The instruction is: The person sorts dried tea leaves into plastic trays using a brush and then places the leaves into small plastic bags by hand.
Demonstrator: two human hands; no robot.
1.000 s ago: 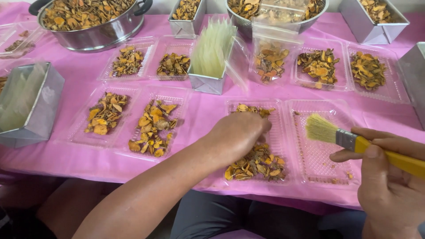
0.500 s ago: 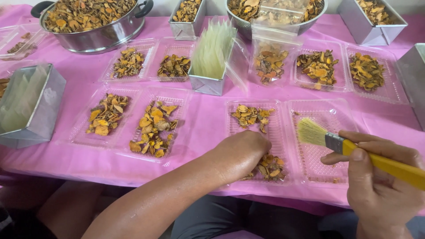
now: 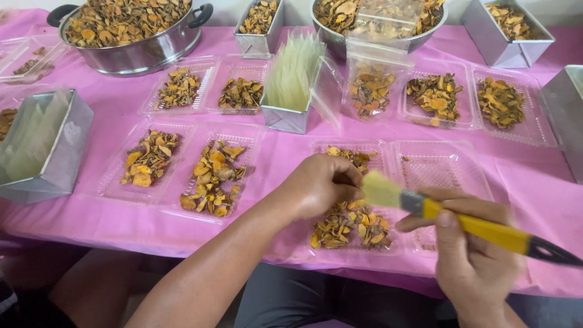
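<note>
— Looking at the left hand point(image 3: 319, 185): what is it doing?
— It rests with fingers curled over the dried orange-brown slices point(image 3: 349, 222) in a clear plastic tray point(image 3: 376, 147) near the front edge of the desk point(image 3: 546, 200); whether it pinches a slice, I cannot tell.
— And the right hand point(image 3: 473, 255)?
— Closed around the yellow handle of a brush point(image 3: 467, 222), whose pale bristles point left, just beside the left hand's fingers, above the same tray.
— What lies around them?
— An empty clear tray point(image 3: 443, 167) adjoins on the right; two filled trays point(image 3: 182, 167) lie to the left. Farther back stand a metal box of pale sheets point(image 3: 291, 79) and a steel pot point(image 3: 136, 36) heaped with slices.
</note>
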